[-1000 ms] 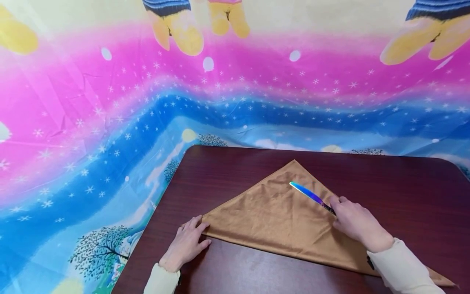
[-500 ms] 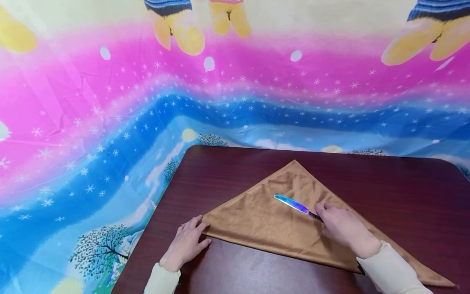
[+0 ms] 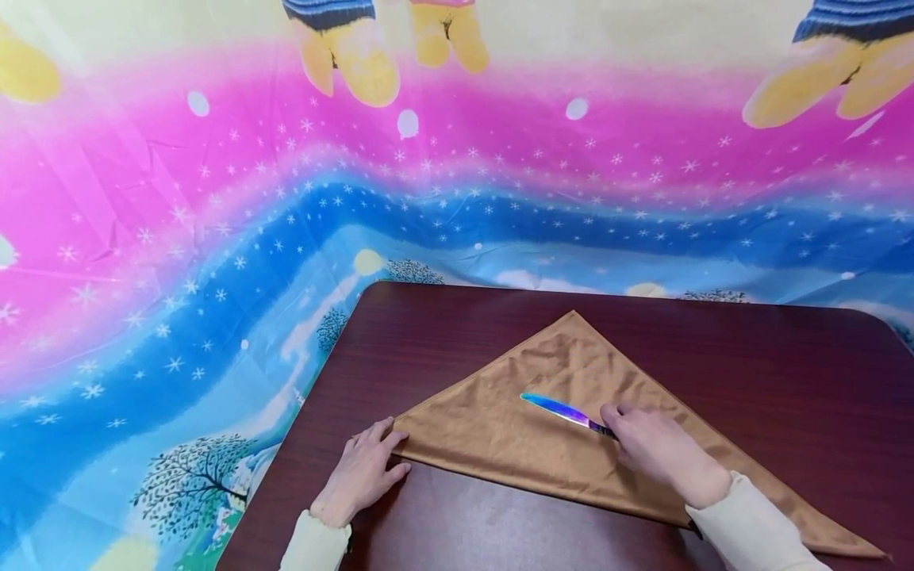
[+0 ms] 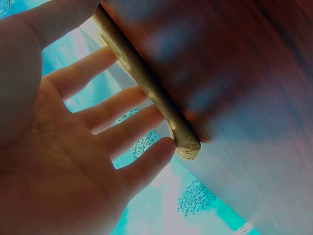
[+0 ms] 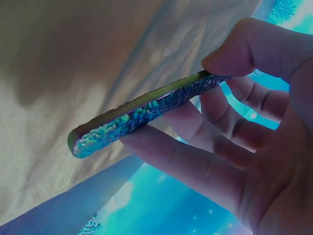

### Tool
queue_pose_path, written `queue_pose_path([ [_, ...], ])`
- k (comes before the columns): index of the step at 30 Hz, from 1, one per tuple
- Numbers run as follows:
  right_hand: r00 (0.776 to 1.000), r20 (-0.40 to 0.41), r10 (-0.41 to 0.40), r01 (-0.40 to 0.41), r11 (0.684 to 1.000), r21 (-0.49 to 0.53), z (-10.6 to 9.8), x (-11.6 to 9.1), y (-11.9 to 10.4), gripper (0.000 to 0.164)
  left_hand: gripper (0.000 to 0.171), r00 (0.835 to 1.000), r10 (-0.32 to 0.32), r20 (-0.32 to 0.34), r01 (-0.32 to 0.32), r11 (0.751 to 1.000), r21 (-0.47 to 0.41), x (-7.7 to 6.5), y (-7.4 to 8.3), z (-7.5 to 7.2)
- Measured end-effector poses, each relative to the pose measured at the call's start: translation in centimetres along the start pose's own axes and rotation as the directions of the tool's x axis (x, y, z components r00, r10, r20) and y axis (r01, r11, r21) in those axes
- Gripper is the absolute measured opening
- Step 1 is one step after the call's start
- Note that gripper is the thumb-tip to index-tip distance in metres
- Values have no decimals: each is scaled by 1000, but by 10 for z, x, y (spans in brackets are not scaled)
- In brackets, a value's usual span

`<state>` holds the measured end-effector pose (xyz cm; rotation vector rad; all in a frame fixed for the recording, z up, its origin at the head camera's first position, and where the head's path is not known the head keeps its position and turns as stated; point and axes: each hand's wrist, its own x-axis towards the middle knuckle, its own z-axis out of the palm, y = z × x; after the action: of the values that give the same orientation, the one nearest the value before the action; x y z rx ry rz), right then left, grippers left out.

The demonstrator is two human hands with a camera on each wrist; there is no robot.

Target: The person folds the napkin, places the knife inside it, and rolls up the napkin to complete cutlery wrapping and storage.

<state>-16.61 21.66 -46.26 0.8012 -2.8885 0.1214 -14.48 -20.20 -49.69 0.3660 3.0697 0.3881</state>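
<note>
A golden-brown cloth napkin (image 3: 493, 420), folded to a triangle, lies on the table with its peak pointing away. My left hand (image 3: 364, 473) rests at the napkin's left corner, its fingers fairly straight; the left wrist view has the fingertips touching the folded edge (image 4: 146, 85). Over the napkin's middle, my right hand (image 3: 660, 446) holds a rainbow-coloured table knife (image 3: 560, 409), blade pointing left. Its textured handle (image 5: 146, 113) is pinched between thumb and fingers in the right wrist view. Whether the blade touches the cloth is hard to tell.
The dark red-brown wooden table (image 3: 778, 357) has rounded corners and extends around the napkin. Behind and to the left hangs a pink and blue backdrop (image 3: 236, 206) printed with snowflakes and trees.
My right hand has moved the knife left and nearer to me, from the napkin's right edge to over its middle. The left hand and the napkin have stayed in place.
</note>
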Motion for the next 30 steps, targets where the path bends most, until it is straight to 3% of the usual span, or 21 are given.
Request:
queue_pose_path([
  [16,999,8,-40,39,999,13,9,-4,-14,28,42,1000,8,-11,-8,1000,1,0,-1,1],
  [30,998,8,-57,56,998,9,19,-14,-24,28,43,1000,-4,27,5,1000,-24,0,1,-2],
])
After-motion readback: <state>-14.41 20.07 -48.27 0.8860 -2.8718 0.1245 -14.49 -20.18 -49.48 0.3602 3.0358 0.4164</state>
